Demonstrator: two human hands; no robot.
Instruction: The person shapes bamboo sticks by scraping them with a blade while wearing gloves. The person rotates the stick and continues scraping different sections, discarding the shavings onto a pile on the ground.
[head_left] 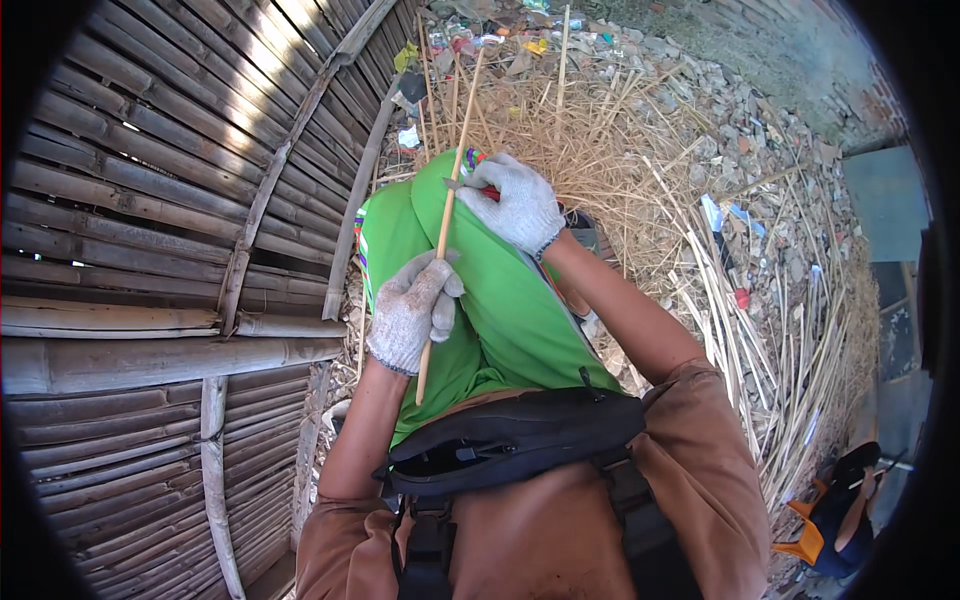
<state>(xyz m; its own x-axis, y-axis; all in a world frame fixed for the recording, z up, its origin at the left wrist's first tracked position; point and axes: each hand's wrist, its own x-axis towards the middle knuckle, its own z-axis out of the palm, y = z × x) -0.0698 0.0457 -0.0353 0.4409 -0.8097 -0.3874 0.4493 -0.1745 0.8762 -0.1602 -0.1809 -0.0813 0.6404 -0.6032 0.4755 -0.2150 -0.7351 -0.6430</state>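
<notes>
My left hand (410, 308), in a whitish knit glove, is closed around a thin, pale bamboo stick (464, 135). The stick slants across my lap, its lower end near my waist and its upper end past my knees. Higher along it, my gloved right hand (517, 203) grips a small knife (490, 193) with a red handle, mostly covered by the fingers. Its short dark blade lies against the stick or very close to it. Below both hands are my bright green trousers (500, 300), legs bent.
At the left rises a bamboo slat wall (140, 200). Straw and shavings (600, 140) litter the ground ahead, among rubble and scraps. Several long split bamboo strips (720, 330) lie at the right. A black waist bag (515, 437) crosses my lap. Another person (850, 510) is partly visible lower right.
</notes>
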